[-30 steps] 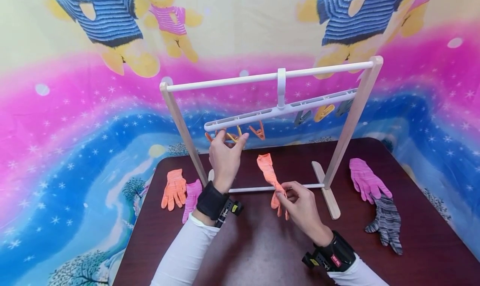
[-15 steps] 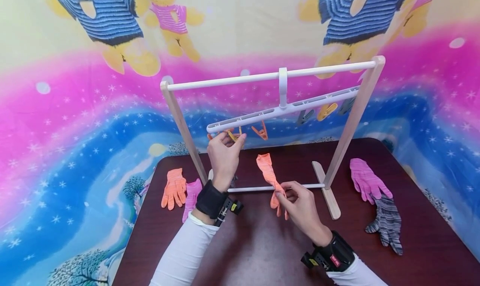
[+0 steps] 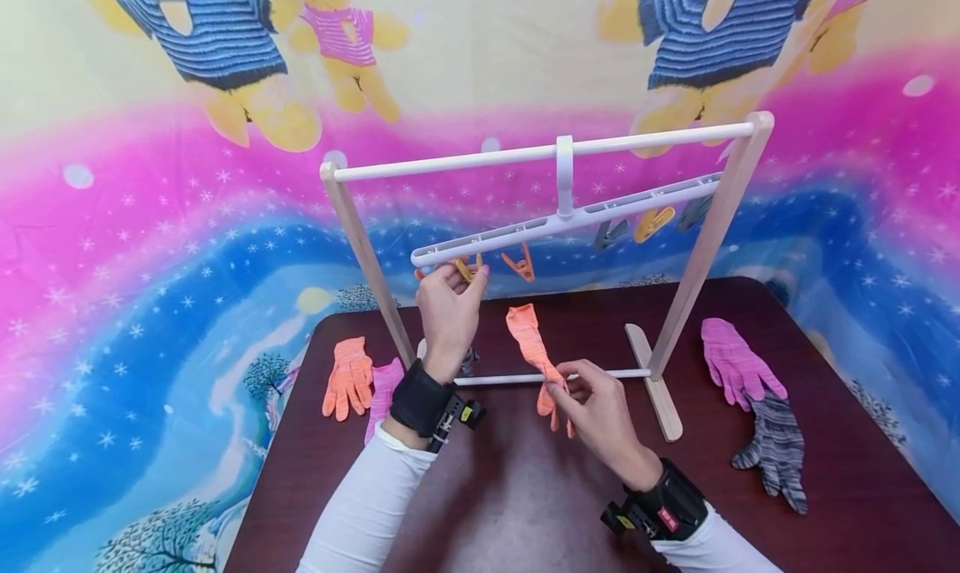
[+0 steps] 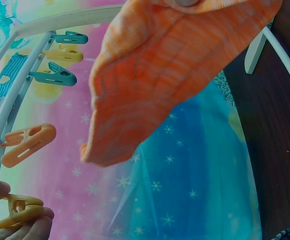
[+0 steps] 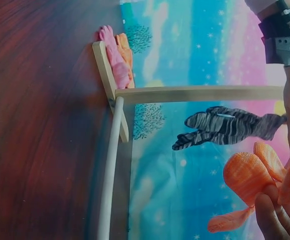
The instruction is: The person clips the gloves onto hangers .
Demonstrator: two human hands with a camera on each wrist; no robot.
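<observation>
My left hand (image 3: 448, 314) pinches a yellow clothespin (image 4: 22, 210) that hangs under the left half of the white clip hanger (image 3: 517, 232). An orange knit glove (image 3: 528, 339) is in my right hand (image 3: 603, 414), gripped near its fingers between thumb and fingertips. Its cuff end points up, below an orange clothespin (image 3: 520, 264) and in front of the rack. In the right wrist view a black-and-grey striped glove (image 5: 230, 126) hangs beside my left hand; in the head view that hand mostly hides it.
The hanger tilts, left end low, on the rack's white top bar (image 3: 450, 161). Blue-green and yellow clothespins (image 3: 655, 223) hang at its right. Orange (image 3: 348, 379) and pink (image 3: 384, 398) gloves lie on the table's left; pink (image 3: 738, 360) and striped (image 3: 772, 452) ones lie right.
The thumb and fingers of my left hand have drawn closer together on the yellow clothespin. The orange glove in my right hand has shifted slightly up and left.
</observation>
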